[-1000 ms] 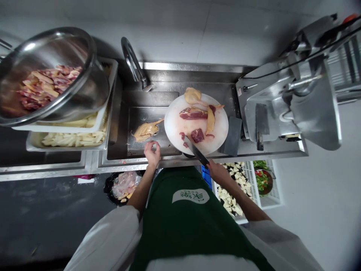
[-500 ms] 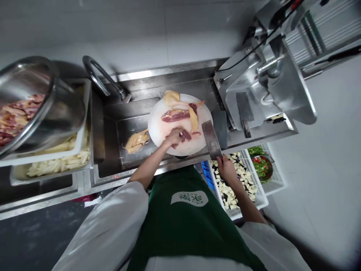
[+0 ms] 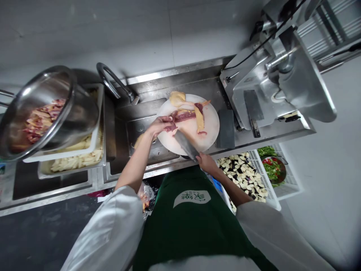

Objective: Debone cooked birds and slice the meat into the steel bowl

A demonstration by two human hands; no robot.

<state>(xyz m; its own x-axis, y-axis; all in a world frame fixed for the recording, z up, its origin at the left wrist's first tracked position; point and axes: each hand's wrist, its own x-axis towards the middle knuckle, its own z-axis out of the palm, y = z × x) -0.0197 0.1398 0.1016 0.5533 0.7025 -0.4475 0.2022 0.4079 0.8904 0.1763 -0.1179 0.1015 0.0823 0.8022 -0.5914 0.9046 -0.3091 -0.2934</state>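
A round white cutting board point(image 3: 208, 131) lies over the right side of a steel sink point(image 3: 141, 130). Dark red meat strips point(image 3: 184, 114) and pale yellow skin point(image 3: 199, 118) lie on the board. My left hand point(image 3: 159, 125) is closed on a piece of red meat point(image 3: 169, 128) at the board's left edge. My right hand point(image 3: 205, 162) grips the handle of a cleaver point(image 3: 184, 145), its blade flat over the board's near side, just right of the left hand.
A tilted steel bowl of cut meat point(image 3: 42, 116) rests on trays of pale sticks point(image 3: 76, 160) at left. A faucet point(image 3: 115, 84) arches over the sink. A meat slicer point(image 3: 276, 86) stands right. Below the counter sit a white crate of diced eggplant point(image 3: 245, 177) and greens point(image 3: 272, 169).
My left hand drew back from the board's middle to its left edge with a piece of meat. The cleaver swung from the board's right side to its near middle.
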